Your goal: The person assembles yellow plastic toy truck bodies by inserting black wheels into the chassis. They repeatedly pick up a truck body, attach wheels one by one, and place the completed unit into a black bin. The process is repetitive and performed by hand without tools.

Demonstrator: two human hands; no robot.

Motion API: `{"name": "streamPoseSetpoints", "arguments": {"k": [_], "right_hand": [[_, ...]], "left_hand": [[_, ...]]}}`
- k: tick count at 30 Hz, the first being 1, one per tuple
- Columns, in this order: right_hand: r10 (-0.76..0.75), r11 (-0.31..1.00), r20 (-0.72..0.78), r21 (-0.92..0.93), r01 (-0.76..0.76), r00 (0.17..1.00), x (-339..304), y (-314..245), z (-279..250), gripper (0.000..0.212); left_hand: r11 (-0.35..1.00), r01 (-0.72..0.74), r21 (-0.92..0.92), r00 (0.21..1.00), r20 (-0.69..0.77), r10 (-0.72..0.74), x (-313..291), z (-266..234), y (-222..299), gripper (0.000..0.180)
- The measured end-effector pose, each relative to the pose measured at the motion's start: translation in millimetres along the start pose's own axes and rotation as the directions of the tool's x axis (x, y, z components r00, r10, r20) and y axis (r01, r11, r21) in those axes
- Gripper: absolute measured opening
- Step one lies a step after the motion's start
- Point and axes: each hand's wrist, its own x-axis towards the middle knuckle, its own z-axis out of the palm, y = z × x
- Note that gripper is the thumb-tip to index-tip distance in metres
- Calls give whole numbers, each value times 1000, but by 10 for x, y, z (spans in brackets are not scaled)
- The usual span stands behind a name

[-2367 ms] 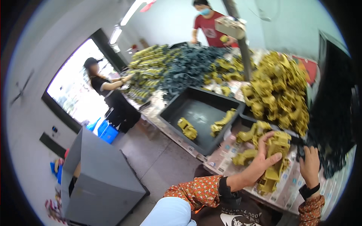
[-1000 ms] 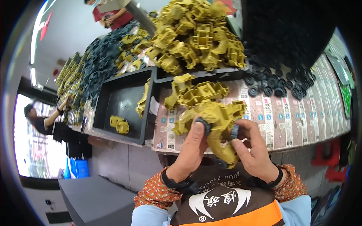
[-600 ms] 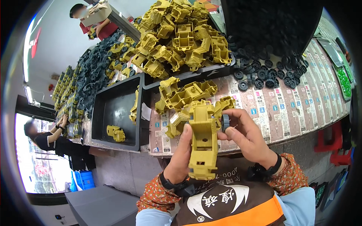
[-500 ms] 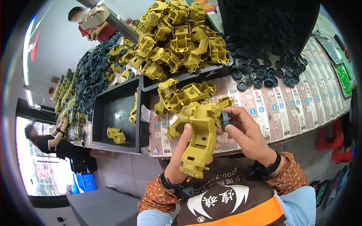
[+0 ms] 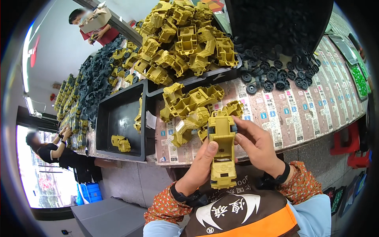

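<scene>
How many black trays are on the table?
2. One black tray sits left of the hands with a few yellow parts inside. The other tray is behind, heaped with yellow truck bodies. More could be hidden beneath the piles.

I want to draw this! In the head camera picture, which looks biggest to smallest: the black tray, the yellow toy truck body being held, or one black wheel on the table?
1. Black tray.
2. Yellow toy truck body, though it sits closest to the camera, which enlarges it.
3. Black wheel, clearly smallest.
</scene>
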Motion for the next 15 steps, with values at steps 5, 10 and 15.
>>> {"name": "streamPoseSetpoints", "arguments": {"k": [5,10,15], "right_hand": [[-191,946,61,-254,201,980,-138,-71,1,67],[-126,975,117,-170,145,985,-148,-132,-84,80],[-116,984,144,-116,133,983,-109,-139,-145,77]], "left_hand": [[973,-127,194,991,75,114,35,-104,-116,72],[994,-47,101,979,201,26,36,-151,-90,70],[993,-54,109,981,191,33,34,-110,-166,74]]}}
